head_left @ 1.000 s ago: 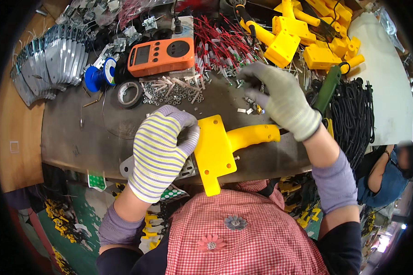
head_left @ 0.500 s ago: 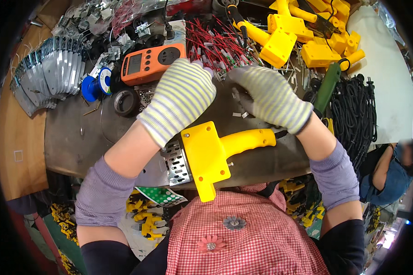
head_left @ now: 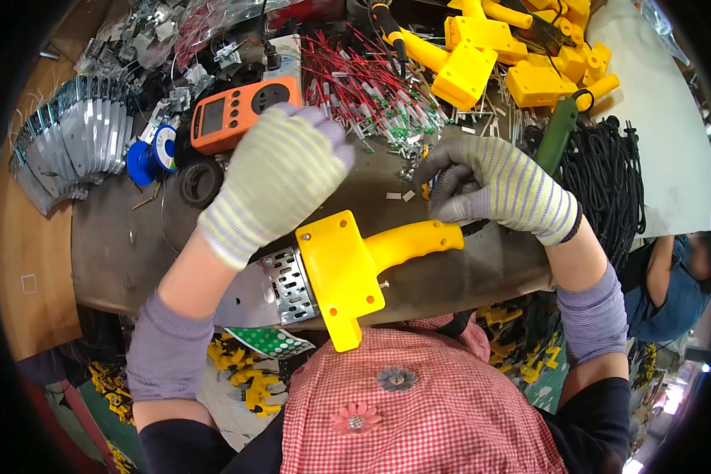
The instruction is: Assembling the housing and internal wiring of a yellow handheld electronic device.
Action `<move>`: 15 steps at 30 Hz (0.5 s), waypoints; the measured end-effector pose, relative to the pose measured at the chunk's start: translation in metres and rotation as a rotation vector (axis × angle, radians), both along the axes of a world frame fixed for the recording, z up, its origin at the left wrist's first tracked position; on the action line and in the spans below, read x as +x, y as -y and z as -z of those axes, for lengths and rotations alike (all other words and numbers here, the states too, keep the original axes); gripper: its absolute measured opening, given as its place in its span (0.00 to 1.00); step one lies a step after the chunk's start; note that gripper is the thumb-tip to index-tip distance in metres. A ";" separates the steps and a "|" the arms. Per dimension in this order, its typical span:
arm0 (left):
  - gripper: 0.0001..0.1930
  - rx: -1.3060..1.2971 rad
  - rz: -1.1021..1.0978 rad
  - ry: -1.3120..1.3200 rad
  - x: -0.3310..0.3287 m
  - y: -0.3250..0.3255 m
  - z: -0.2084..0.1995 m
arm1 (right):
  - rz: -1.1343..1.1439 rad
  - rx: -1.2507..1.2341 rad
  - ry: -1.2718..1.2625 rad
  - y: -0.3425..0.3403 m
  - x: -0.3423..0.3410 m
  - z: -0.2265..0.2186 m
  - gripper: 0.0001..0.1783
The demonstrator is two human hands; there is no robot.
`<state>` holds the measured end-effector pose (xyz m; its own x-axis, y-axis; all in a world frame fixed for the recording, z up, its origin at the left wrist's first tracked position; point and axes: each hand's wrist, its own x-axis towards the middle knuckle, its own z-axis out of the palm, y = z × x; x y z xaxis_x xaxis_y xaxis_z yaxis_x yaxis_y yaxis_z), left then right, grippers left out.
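Yellow tool housing [head_left: 336, 268] overhangs the near edge; workbench [head_left: 470, 272] stretches rightward.

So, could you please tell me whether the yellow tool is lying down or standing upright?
Lying down: the yellow tool shows its broad face upward, with its handle stretched rightward along the bench.

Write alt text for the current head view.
A yellow tool with perforated metal guard lies on a workbench. The gloved left hand hovers near an orange meter, the gloved right hand near the tool's handle. Red wires, yellow housings and black cables lie beyond.
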<state>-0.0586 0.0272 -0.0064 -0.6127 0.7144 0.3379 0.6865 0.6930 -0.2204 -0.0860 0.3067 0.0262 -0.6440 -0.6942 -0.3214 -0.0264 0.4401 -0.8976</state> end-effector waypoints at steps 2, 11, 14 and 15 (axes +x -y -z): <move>0.05 0.120 0.009 -0.005 0.021 0.010 -0.009 | 0.002 0.035 0.003 0.004 0.001 -0.002 0.24; 0.08 0.786 -0.172 0.543 0.121 0.020 -0.010 | -0.019 -0.022 0.048 0.007 0.001 0.003 0.20; 0.08 0.747 -0.110 0.658 0.128 0.016 -0.008 | 0.003 0.115 0.084 0.016 -0.010 -0.002 0.20; 0.08 0.752 -0.121 0.714 0.131 0.015 -0.008 | 0.078 0.176 0.090 0.023 -0.012 -0.003 0.19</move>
<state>0.0726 0.0119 0.0014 -0.8983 0.3906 0.2011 0.4044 0.5562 0.7261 -0.0981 0.2836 0.0291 -0.6564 -0.5716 -0.4923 0.0908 0.5880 -0.8038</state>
